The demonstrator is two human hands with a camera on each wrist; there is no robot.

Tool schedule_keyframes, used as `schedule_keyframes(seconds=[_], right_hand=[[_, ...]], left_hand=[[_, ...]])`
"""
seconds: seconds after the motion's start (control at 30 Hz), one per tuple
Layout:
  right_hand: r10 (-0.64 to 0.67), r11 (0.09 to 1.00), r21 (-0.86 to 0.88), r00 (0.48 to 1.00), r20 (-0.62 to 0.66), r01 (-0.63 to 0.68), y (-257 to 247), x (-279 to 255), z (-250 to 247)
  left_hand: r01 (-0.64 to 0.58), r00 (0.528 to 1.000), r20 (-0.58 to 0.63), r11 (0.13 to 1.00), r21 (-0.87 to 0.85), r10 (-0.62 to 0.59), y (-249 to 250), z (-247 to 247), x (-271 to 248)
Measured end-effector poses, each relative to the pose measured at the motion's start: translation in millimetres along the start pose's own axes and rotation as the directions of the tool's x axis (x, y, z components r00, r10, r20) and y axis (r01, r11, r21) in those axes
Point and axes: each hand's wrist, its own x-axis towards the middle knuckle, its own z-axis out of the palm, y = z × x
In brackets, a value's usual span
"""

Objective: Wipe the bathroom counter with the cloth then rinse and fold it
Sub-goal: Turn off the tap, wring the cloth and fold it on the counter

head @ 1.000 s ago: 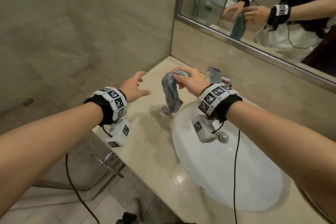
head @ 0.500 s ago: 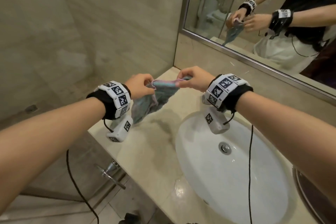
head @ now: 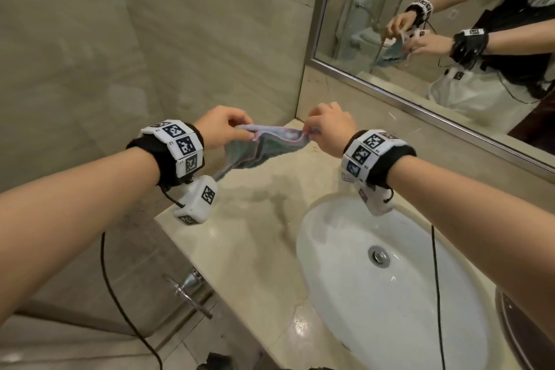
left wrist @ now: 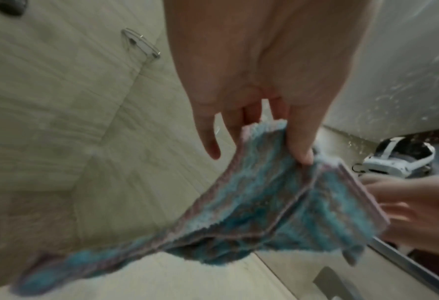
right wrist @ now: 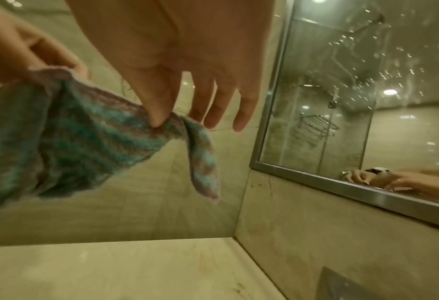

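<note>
A teal and pink striped cloth [head: 264, 149] hangs in the air above the beige marble counter [head: 240, 234], stretched between both hands. My left hand [head: 240, 134] pinches its left top edge. My right hand [head: 312, 132] pinches the right top edge. In the left wrist view the thumb presses the cloth [left wrist: 277, 203] against the fingers. In the right wrist view the cloth [right wrist: 85, 142] is pinched by thumb and forefinger, a loose corner dangling to the right. The cloth sags and folds in the middle.
A white oval sink [head: 390, 279] with a metal drain [head: 379, 255] lies to the right in the counter. A framed mirror [head: 420, 24] runs along the back wall. A tiled wall [head: 150, 39] closes the left side. A chrome fitting [head: 189, 285] sticks out under the counter edge.
One second ago only my right hand held the hanging cloth. My left hand has taken hold of its other edge, and both hands have lifted and spread it wider.
</note>
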Motion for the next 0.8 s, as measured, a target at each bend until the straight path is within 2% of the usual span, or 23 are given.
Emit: schedule_keyframes(seconds=[0.07, 0.17, 0.23, 0.33, 0.4, 0.5, 0.6, 0.63, 0.67, 0.73, 0.77, 0.8], right_hand=[[-0.003, 0.999, -0.048, 0.999, 0.037, 0.005, -1.9, 2.0, 4.0], [-0.006, 1.0, 0.008, 0.974, 0.226, 0.005, -13.0, 3.3, 6.0], [0.011, 0.998, 0.06, 0.962, 0.272, -0.028, -18.5, 1.2, 5.9], [0.053, 0.98, 0.187, 0.991, 0.12, -0.075, -17.6, -1.8, 4.4], [0.093, 0.956, 0.271, 0.993, 0.071, -0.109, -12.6, -3.4, 5.6], [0.128, 0.96, 0.236, 0.985, 0.113, -0.151, -4.1, -6.5, 8.0], [0.138, 0.986, 0.056, 0.961, 0.238, -0.155, 2.1, -9.0, 9.7], [0.146, 0.988, 0.024, 0.962, 0.232, -0.156, 3.4, -9.0, 8.9], [0.155, 0.987, 0.016, 0.969, 0.194, -0.161, 4.3, -8.9, 6.0], [0.179, 0.98, 0.084, 0.983, 0.042, -0.182, 5.0, -7.9, -1.4], [0.205, 0.972, 0.121, 0.979, -0.021, -0.201, 5.5, -6.7, -3.4], [0.231, 0.965, 0.129, 0.973, -0.018, -0.227, 5.1, -5.6, -4.5]], left_hand=[[-0.027, 1.0, -0.015, 0.997, -0.075, 0.026, 6.8, 0.6, 0.5], [-0.056, 0.996, -0.077, 0.988, -0.141, 0.046, 14.6, 2.7, 1.1], [-0.073, 0.992, -0.11, 0.984, -0.162, 0.056, 18.3, 3.7, 1.2], [-0.075, 0.988, -0.147, 0.978, -0.193, 0.047, 20.8, 3.2, 1.8], [-0.062, 0.987, -0.158, 0.98, -0.19, 0.032, 20.3, 1.4, 2.2], [-0.038, 0.979, -0.202, 0.987, -0.156, 0.005, 17.7, -1.5, 2.2], [0.009, 0.978, -0.207, 0.996, -0.094, -0.028, 17.0, -1.8, -1.0], [0.012, 0.974, -0.227, 0.998, -0.064, -0.026, 16.9, -1.7, -1.9], [0.01, 0.961, -0.276, 0.999, -0.031, -0.018, 17.3, -1.7, -2.7], [0.005, 0.911, -0.412, 1.0, 0.026, 0.006, 15.5, -2.8, -3.8], [0.01, 0.899, -0.438, 0.999, 0.048, 0.012, 13.1, -2.5, -3.5], [0.034, 0.914, -0.405, 0.995, 0.096, 0.008, 9.4, -1.0, -2.7]])
